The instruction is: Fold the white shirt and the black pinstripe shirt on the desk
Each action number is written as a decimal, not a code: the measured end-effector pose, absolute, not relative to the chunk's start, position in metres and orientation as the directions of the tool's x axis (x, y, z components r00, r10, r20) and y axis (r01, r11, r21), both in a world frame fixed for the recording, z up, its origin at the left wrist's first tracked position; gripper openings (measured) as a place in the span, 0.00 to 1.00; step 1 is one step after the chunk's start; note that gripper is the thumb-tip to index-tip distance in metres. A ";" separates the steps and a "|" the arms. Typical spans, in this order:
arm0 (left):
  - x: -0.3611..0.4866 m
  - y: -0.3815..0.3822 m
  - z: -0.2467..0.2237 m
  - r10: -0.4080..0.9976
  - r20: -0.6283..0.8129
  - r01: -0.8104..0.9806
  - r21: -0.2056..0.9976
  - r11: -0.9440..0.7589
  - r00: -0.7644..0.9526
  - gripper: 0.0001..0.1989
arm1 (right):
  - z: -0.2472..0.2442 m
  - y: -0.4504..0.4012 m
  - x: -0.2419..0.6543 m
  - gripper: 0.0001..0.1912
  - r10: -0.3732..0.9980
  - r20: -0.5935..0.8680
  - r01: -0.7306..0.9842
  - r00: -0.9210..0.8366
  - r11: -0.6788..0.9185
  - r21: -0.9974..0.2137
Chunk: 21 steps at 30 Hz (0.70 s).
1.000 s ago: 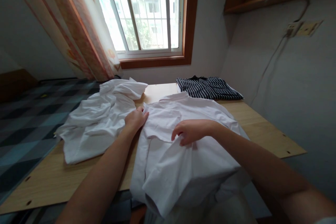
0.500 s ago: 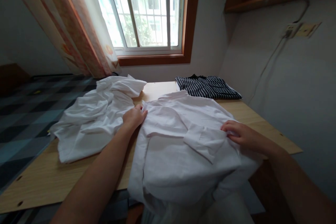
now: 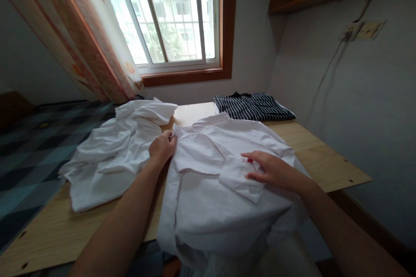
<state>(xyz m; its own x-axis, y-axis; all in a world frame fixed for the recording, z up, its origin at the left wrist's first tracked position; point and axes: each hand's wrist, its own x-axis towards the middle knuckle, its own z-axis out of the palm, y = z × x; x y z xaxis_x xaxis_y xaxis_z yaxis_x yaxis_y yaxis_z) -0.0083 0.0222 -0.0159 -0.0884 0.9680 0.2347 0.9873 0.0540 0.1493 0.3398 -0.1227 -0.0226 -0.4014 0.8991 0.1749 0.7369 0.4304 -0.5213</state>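
Note:
A white shirt (image 3: 214, 207) lies spread over the wooden board, its lower part hanging past the near edge. One sleeve is folded across the body, with the cuff near the middle. At the shirt's upper left edge, my left hand (image 3: 162, 146) is closed, fingers pinching the fabric by the shoulder. My right hand (image 3: 276, 171) hovers over or lightly touches the cuff of the folded sleeve, thumb and fingers apart. Whether it presses on the cloth I cannot tell.
A crumpled white garment (image 3: 107, 151) lies on the board's left side. A folded black-and-white striped garment (image 3: 253, 107) sits at the back right. The wooden board (image 3: 328, 160) rests beside a checked bedspread (image 3: 42, 151). A window, curtain (image 3: 74, 34) and wall shelf surround it.
My right hand has moved left from the shirt's right side to the folded cuff, and its fingers have spread. My left hand stays at the shoulder edge. The view has shifted slightly.

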 end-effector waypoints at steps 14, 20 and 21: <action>-0.008 0.019 -0.010 0.925 0.379 0.978 0.197 -0.063 -0.016 0.18 | -0.026 -0.136 0.384 0.13 0.932 0.335 0.390 0.140 0.259 -0.884; 0.026 -0.021 0.017 0.678 0.208 0.647 0.201 -0.735 0.705 0.15 | -0.030 -0.131 0.386 0.14 0.912 0.185 -0.019 0.365 0.206 -0.978; 0.031 -0.027 0.017 0.613 0.146 0.577 0.229 -0.784 0.776 0.16 | -0.030 -0.131 0.388 0.16 0.911 0.204 -0.033 0.359 0.231 -0.973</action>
